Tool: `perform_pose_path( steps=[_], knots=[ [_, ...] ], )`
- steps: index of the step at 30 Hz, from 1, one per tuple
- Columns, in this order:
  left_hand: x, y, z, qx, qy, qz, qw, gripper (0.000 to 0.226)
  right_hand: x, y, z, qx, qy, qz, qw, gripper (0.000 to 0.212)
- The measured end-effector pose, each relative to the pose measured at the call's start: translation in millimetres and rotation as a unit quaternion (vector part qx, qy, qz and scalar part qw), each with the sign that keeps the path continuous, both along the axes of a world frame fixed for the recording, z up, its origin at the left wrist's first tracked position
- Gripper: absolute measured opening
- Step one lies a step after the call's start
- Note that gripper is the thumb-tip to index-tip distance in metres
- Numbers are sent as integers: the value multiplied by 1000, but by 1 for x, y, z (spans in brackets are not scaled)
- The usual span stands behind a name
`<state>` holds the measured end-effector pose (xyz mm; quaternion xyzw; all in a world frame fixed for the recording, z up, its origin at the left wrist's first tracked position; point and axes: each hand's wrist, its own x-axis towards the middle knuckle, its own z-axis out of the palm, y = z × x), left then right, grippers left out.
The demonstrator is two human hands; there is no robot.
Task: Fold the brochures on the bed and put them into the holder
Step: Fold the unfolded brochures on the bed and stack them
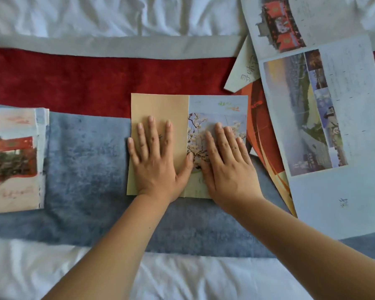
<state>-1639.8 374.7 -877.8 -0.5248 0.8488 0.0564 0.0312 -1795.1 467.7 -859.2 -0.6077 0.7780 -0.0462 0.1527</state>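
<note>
Soft, even daylight fills the scene, bright on the rumpled white bed sheet (pixel 85 16) along the top edge and dimmer toward the bottom. Shadows are faint: a thin dark band hugs the two bare hands (pixel 191 163) and forearms where they meet the fuzzy blue blanket strip (pixel 85 169). No glare shows on the paper. Wide-angle distortion bows the deep red blanket band (pixel 95 81) and the frame's outer edges. Fine print on the loose pale printed sheets (pixel 333 105) at right is smeared and unreadable.
</note>
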Motion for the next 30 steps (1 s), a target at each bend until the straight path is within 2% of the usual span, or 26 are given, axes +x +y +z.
perform_pose_path(
  steps=[5, 15, 20, 30],
  knots=[
    [44, -16, -5, -10, 15, 28, 999, 88, 36, -22, -7, -10, -22, 28, 999, 65],
    [71, -19, -12, -40, 80, 42, 995, 94, 60, -32, -15, -27, 12, 47, 998, 65],
    [70, -20, -10, -20, 85, 57, 995, 106, 60, -32, -18, -49, 21, 46, 998, 66],
    [62, -21, 10, 52, 118, 101, 986, 105, 59, -33, -13, -48, 0, 48, 998, 67]
  ],
)
